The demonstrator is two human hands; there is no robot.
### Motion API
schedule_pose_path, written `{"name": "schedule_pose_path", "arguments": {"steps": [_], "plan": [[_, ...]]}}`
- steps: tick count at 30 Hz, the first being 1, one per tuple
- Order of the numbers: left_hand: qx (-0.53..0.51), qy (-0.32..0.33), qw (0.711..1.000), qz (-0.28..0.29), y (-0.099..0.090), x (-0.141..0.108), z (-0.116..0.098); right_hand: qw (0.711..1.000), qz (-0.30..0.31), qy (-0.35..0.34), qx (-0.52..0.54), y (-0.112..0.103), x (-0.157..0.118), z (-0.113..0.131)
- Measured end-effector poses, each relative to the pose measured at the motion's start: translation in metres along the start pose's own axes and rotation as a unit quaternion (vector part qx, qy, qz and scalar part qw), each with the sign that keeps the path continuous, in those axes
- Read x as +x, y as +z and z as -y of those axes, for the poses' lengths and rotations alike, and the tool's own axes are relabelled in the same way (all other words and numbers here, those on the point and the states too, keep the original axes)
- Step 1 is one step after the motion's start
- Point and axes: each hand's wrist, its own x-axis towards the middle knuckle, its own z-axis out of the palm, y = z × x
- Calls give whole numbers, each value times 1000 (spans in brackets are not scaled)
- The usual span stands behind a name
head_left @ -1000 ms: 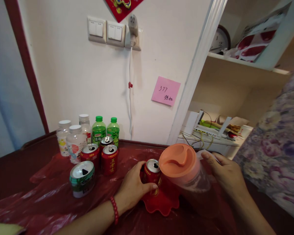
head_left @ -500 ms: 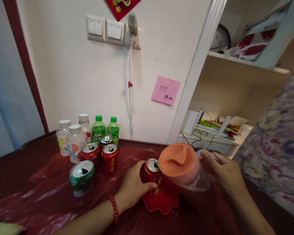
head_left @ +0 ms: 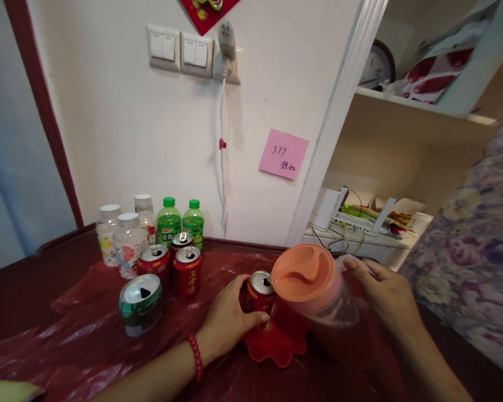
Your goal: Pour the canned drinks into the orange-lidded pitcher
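- Rocking a red bracelet (head_left: pixel 196 358) on the left wrist (head_left: pixel 205 347)
- Strung with little round beads, just one row, all matching
- Bare otherwise: left hand (head_left: pixel 227 319), right hand (head_left: pixel 384 292), both forearms (head_left: pixel 430 360)

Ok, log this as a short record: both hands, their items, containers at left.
Left hand: gripping a red-and-gold metal can
Right hand: holding a clear pitcher with an orange lid by its handle
Pitcher tilt: toward the can; contact unclear
By the can's base: red scalloped dish
Left group: four metal cans, two green-capped bottles, three white-capped clear bottles, all upright
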Motion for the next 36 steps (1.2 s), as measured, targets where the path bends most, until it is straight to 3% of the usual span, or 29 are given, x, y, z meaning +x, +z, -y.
{"name": "schedule_pose_path", "arguments": {"steps": [36], "plan": [[3, -4, 1000, -5, 1, 0, 2, 1000, 4, -4, -20, -1, -1, 5]]}}
